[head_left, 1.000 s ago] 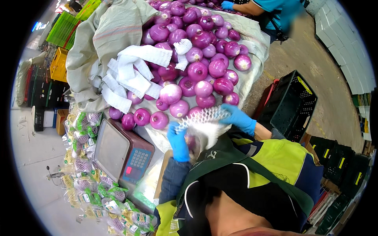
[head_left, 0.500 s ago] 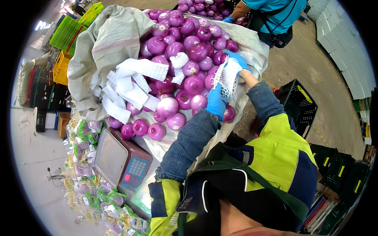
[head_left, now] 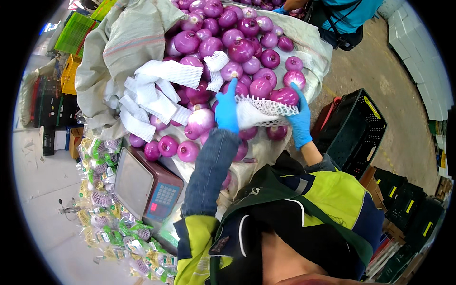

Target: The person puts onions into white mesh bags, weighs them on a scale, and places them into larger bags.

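Pale sacking (head_left: 137,35) carries glossy purple onions (head_left: 241,51); a white foam net (head_left: 256,112), mesh spread wider rightward, spans half-curled left hand (head_left: 227,109) and right hand (head_left: 300,122), each gripping an end.

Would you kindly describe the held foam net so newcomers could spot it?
Find the big heap of purple onions. At its lower right, the left hand and right hand, both gloved blue, hold the foam net. Unlike the loose white strips lying to its left, it spans both hands.
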A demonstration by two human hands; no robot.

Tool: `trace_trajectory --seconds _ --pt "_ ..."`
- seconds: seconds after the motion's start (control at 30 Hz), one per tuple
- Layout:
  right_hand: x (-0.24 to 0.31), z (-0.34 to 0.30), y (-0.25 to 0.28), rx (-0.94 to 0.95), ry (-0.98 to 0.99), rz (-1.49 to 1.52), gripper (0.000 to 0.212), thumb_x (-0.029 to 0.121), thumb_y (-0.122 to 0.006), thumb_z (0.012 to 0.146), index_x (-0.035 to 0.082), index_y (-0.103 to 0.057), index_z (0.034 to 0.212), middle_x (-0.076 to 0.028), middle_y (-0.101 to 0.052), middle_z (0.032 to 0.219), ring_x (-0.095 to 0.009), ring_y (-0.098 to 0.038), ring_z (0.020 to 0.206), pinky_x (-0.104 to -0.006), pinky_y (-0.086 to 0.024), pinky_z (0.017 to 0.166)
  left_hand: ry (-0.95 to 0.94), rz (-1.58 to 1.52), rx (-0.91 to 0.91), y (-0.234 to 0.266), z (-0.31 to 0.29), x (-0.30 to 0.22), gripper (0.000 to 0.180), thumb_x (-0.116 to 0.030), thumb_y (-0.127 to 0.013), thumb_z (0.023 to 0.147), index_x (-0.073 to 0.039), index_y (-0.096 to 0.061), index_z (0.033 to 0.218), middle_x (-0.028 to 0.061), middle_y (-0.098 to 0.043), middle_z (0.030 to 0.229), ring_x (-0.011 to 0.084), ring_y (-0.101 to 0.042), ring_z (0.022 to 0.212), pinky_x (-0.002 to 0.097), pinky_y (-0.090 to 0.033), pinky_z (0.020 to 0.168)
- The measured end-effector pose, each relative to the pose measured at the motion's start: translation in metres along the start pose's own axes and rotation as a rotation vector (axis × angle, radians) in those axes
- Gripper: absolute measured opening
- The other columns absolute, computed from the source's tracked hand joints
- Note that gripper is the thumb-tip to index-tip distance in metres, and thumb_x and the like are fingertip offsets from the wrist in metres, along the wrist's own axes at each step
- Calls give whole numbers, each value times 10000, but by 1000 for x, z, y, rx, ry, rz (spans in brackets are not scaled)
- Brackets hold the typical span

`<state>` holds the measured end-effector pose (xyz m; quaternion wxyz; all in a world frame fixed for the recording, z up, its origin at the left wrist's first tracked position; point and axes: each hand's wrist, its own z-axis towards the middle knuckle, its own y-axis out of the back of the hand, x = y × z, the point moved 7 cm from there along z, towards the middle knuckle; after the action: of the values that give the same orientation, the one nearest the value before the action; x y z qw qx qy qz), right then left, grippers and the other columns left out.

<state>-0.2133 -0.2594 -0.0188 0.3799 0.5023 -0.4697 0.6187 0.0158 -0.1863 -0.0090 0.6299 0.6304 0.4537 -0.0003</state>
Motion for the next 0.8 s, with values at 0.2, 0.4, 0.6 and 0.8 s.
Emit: trace_trajectory --seconds 0.2,0.4,0.6,0.8 --pt "9 7 -46 168 -113 183 777 28 -797 718 51 -438 1407 -59 -495 1356 -159 -507 1197 -305 -431 1033 -252 -535 12 9 13 13 839 -189 -861 643 -106 -466 1378 181 -644 1072 237 -664 907 357 -546 827" --pt "-26 -29 -50 265 -633 408 462 299 -500 972 88 -478 1382 -62 -616 1240 -202 -608 1105 -359 -489 959 -106 -1465 149 43 -45 37 595 -12 -629 855 -122 -418 1400 83 -637 1056 155 -645 926 264 -547 783" --pt "-51 -87 -98 627 -889 428 506 388 -451 980 42 -510 1345 -99 -588 1311 -260 -594 1157 -426 -445 1035 159 -1742 6 43 -150 113 422 -232 -438 1007 -79 -433 1401 39 -576 1284 174 -591 1132 346 -512 943" --pt "-46 -204 -131 1237 -971 123 407 208 -477 991 6 -508 1342 -68 -573 1314 -163 -538 1183 -316 -423 1025 -75 -1554 113 35 -256 148 325 -165 -497 962 -31 -538 1256 92 -606 1218 172 -573 1112 332 -462 1000"
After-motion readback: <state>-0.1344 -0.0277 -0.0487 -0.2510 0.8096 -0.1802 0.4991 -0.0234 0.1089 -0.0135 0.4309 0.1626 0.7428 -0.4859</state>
